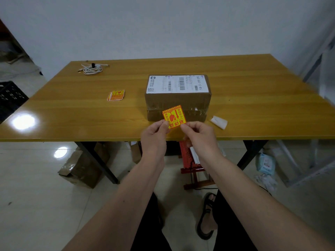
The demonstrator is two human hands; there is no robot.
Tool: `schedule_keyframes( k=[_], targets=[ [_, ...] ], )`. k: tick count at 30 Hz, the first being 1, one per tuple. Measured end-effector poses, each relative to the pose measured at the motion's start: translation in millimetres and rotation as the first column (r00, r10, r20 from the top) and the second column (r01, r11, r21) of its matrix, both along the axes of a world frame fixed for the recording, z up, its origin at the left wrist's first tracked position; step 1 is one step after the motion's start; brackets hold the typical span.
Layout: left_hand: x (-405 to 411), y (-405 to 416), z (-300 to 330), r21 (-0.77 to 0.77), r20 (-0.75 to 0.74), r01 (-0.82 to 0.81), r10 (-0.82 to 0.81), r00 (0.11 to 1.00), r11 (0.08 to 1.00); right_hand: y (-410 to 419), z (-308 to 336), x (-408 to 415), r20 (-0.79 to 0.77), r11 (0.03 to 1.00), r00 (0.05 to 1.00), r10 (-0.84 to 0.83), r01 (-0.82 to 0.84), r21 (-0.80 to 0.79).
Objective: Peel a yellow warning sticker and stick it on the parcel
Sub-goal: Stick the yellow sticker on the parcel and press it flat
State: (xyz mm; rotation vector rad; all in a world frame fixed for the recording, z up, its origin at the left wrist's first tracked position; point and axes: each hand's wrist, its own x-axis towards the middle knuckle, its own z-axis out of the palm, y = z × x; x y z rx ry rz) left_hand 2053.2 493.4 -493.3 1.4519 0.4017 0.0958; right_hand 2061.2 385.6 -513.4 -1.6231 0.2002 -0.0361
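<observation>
Yellow warning sticker (174, 115) is being held up by both hands just above the near table (72, 109) edge, in front of the parcel (178, 98). Left hand (154, 136) is pinching its lower-left corner; right hand (197, 134) is pinching its lower-right corner. Sticker is roughly square, tilted slightly counter-clockwise, printed face toward the camera, red text and goblet symbol reading upside down. Red border, yellow field. Parcel is lying with its long axis left to right, brown, taped, white shipping label (177, 84) on top. Sticker stack (116, 95) is sitting left of the parcel, well apart; white backing scrap (219, 122) is lying near its right; coiled white cable (92, 68) far left.
</observation>
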Motion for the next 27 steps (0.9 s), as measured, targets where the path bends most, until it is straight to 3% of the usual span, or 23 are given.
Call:
schedule_keyframes(
  k=[3,5,7,10,12,13,15,17,19,23,25,27],
  targets=[
    [-2,1,0,-0.018,0.015,0.024,-0.023,1.000,1.000,3,3,-1,-0.066,0.971,0.997,-0.035,0.050,0.233],
    [-4,2,0,-0.026,0.023,0.038,-0.037,0.999,0.999,3,6,-1,-0.065,0.957,0.996,-0.061,0.077,0.280],
    [-5,2,2,-0.018,-0.014,-0.003,0.003,1.000,1.000,3,6,1,-0.002,0.984,0.997,-0.077,0.076,0.159],
    [0,5,1,0.054,-0.109,-0.103,0.109,0.988,0.993,0,4,4,0.147,0.977,0.985,-0.094,0.119,-0.175],
    [4,10,-2,0.223,-0.034,-0.117,0.127,0.991,0.968,-5,4,5,0.231,0.924,0.970,-0.079,0.159,-0.349],
    [6,13,-3,0.416,0.053,-0.101,0.087,0.995,0.904,-8,5,6,0.265,0.877,0.964,-0.032,0.155,-0.456],
    [9,20,-5,0.786,0.256,-0.143,-0.106,0.961,0.602,-13,7,5,0.321,0.721,0.940,0.114,0.143,-0.678],
    [11,20,-3,0.914,0.355,-0.250,-0.332,0.874,0.318,-14,10,4,0.396,0.572,0.881,0.261,0.190,-0.798],
    [13,20,1,0.942,0.336,-0.291,-0.461,0.821,0.168,-16,9,4,0.434,0.452,0.816,0.382,0.245,-0.858],
    [17,20,5,0.961,0.268,-0.262,-0.513,0.816,0.086,-17,7,4,0.419,0.339,0.799,0.431,0.287,-0.896],
    [15,18,3,0.965,0.261,-0.241,-0.504,0.823,0.105,-19,7,2,0.430,0.347,0.785,0.445,0.292,-0.891],
    [13,18,0,0.964,0.265,-0.219,-0.470,0.842,0.149,-20,7,-1,0.437,0.421,0.797,0.418,0.256,-0.870]
  ],
)
